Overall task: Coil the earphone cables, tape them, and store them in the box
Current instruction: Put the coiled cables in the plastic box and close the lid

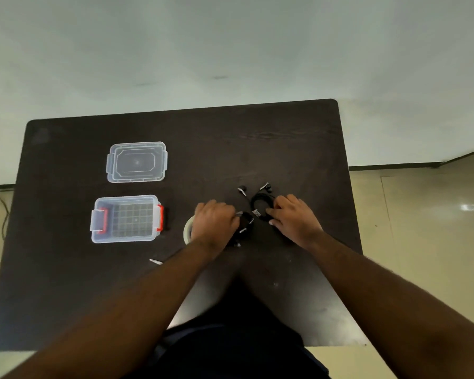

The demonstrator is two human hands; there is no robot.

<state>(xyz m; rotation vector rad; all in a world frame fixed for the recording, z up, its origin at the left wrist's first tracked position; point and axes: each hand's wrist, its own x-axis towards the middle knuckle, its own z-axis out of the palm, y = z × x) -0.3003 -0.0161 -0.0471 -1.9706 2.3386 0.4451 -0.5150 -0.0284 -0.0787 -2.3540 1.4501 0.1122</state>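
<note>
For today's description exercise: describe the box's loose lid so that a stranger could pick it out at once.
Start at the dark table and look to its left half, where two clear plastic pieces lie. The lid is the farther one, beyond the open box. It is flat and all clear, while the box is deep, with red latches.

Bare table (257,138) is left behind both hands. The leftward path is obstructed by tape roll (187,231), then open box (126,218); lid (137,162) lies behind it.
</note>
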